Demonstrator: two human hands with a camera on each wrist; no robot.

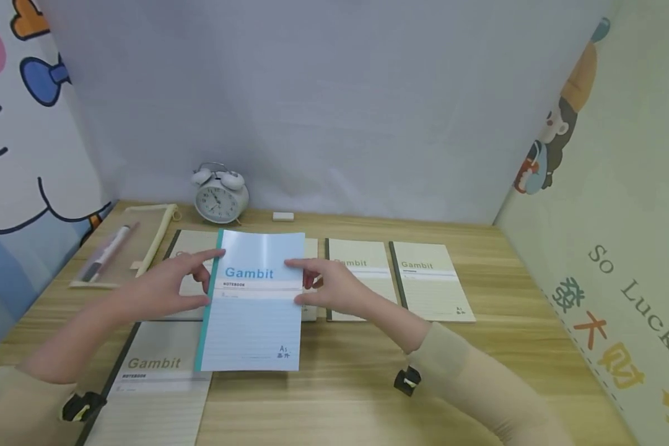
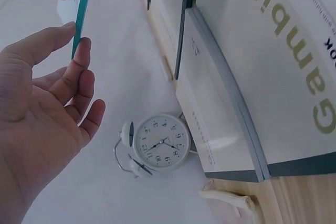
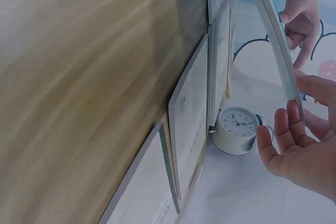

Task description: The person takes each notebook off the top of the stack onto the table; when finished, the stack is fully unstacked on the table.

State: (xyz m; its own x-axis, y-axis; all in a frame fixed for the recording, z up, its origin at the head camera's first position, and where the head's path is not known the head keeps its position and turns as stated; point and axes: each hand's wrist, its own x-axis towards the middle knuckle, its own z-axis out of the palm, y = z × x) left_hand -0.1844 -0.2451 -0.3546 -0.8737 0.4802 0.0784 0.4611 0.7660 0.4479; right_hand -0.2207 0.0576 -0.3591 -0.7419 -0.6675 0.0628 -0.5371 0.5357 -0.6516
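A light blue Gambit notebook (image 1: 253, 322) with a teal spine is held up over the table, its printed cover facing me. My left hand (image 1: 164, 288) pinches its spine edge between thumb and fingers; in the left wrist view the left hand (image 2: 47, 93) has that teal edge at its fingertips. On the opposite edge, my right hand (image 1: 340, 288) grips with thumb and fingers, and the right wrist view shows the right hand (image 3: 310, 140) at the pages' side. Cream notebooks behind are partly hidden by the blue one.
Cream notebooks with dark spines lie in a row, including one notebook (image 1: 432, 282) at the right end. Another notebook (image 1: 156, 396) lies nearer, at left. Along the back stand a white alarm clock (image 1: 220, 198), an eraser (image 1: 283, 217) and a zip pouch (image 1: 145, 235) with a pen.
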